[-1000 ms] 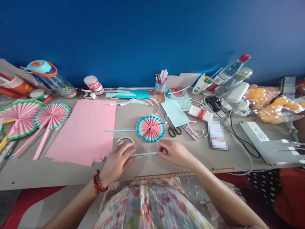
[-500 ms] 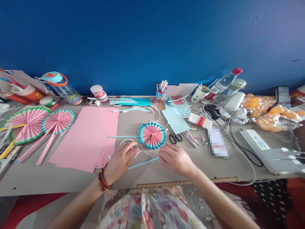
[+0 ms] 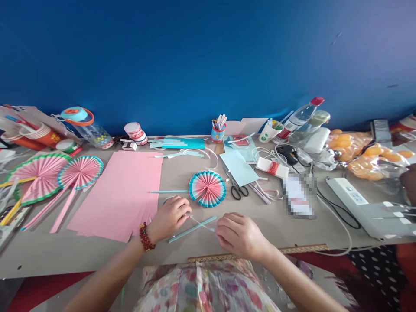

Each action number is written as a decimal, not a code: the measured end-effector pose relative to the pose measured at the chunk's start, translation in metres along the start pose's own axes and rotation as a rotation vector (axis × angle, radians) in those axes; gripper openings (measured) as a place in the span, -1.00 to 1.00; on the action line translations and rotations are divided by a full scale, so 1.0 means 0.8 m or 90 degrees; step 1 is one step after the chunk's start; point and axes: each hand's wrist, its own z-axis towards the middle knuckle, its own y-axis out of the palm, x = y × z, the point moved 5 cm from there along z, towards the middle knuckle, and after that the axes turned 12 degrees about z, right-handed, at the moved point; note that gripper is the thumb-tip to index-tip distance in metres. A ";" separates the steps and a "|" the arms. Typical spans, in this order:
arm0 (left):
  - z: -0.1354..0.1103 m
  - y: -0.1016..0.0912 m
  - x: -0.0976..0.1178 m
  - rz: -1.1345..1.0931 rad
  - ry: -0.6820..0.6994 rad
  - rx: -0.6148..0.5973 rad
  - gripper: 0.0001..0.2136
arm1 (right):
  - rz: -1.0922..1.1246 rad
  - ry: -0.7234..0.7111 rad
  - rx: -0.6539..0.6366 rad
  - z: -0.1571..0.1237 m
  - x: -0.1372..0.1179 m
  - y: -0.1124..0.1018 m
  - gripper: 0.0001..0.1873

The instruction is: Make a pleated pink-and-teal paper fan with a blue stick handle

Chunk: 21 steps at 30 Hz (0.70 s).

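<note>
My left hand [image 3: 168, 216] is curled over a roll of clear tape [image 3: 166, 200] that lies on the grey table [image 3: 45, 251]; only the roll's far edge shows. A thin strand of tape [image 3: 200, 225] runs from that hand to my right hand [image 3: 239, 235], whose fingers are pinched on its end. Under the strand lies a narrow light blue paper strip [image 3: 190, 230]. A small round pink and teal folded paper fan [image 3: 207, 188] rests just beyond both hands. A red bead bracelet is on my left wrist.
A pink paper sheet [image 3: 121, 190] lies to the left, with two larger paper fans [image 3: 58, 175] on sticks beyond it. Black scissors [image 3: 236, 187], light blue paper, a pen cup [image 3: 217, 132], bottles, cables, a power strip [image 3: 352, 197] and bagged oranges crowd the right.
My right hand has drawn back toward me, stretching the tape out from the roll. My left hand has closed tighter over the roll. The blue strip now lies slanted on the table.
</note>
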 end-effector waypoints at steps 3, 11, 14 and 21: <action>-0.002 -0.001 -0.003 -0.036 -0.010 0.007 -0.92 | 0.051 0.001 0.017 0.005 -0.009 0.002 -0.89; 0.004 -0.012 0.000 -0.099 -0.061 -0.004 -0.74 | 0.125 -0.025 0.031 0.019 -0.029 0.011 -0.89; 0.009 -0.013 0.001 -0.097 -0.073 -0.023 -0.72 | 0.106 -0.054 0.005 0.024 -0.037 0.015 -0.86; 0.017 -0.012 -0.005 -0.078 -0.064 -0.096 -0.77 | 0.017 -0.114 -0.030 0.035 -0.052 0.014 -0.80</action>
